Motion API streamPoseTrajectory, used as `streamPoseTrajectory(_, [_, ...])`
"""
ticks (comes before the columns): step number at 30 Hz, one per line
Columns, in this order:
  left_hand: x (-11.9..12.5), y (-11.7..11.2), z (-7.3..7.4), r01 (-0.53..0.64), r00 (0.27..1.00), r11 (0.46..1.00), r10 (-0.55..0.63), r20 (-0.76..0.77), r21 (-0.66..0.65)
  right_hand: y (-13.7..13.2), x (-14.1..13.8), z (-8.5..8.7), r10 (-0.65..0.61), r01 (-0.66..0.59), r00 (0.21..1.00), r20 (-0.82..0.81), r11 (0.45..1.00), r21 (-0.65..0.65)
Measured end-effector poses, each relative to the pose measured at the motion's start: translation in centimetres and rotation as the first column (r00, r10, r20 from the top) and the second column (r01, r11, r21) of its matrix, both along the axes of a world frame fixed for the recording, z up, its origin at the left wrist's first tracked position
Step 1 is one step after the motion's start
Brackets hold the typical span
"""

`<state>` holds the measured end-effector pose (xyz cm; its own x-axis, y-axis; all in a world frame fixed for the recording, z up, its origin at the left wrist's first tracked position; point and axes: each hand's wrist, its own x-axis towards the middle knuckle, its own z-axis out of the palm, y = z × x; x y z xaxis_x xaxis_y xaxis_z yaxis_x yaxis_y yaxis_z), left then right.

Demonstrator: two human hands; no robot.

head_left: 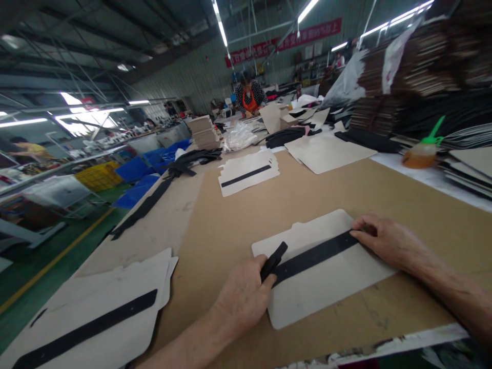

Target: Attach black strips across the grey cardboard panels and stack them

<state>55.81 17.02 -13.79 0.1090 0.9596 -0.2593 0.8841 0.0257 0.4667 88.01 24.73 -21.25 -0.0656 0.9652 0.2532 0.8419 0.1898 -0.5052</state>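
Note:
A pale grey board (pixel 319 292) with rounded corners lies flat before me on the brown table. Across it runs a black strip (pixel 315 258), slightly slanted. My right hand (pixel 374 237) pinches the strip's right end at the board's edge. At the other end, my left hand (pixel 248 287) is closed around a small bundle of black strips (pixel 274 261), with its thumb by the left end of the strip on the board. The palm hides the rest of the bundle. To the left, a stack of similar boards (pixel 126 277) has a black strip (pixel 92 328) across its top board.
Farther back lie more strip-marked boards (pixel 249 169) and a larger pale sheet (pixel 330 151). A bottle of amber liquid with a green spout (pixel 421 154) stands right, near tall brown stacks (pixel 400 66). Black strips (pixel 149 202) line the left table edge. A person (pixel 249 97) works beyond.

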Motion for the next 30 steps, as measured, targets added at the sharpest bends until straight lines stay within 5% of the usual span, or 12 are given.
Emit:
streamPoseTrajectory(8, [-0.7, 1.4, -0.9, 0.0, 0.998, 1.0, 0.001, 0.059, -0.013, 0.1, 0.1, 0.1, -0.013, 0.013, 1.0, 0.004, 0.998, -0.066])
streamPoseTrajectory(30, [-0.3, 2.0, -0.4, 0.005, 1.0, 0.999, -0.006, -0.02, -0.033, 0.0, 0.2, 0.2, 0.015, -0.014, 1.0, 0.026, 0.999, -0.041])
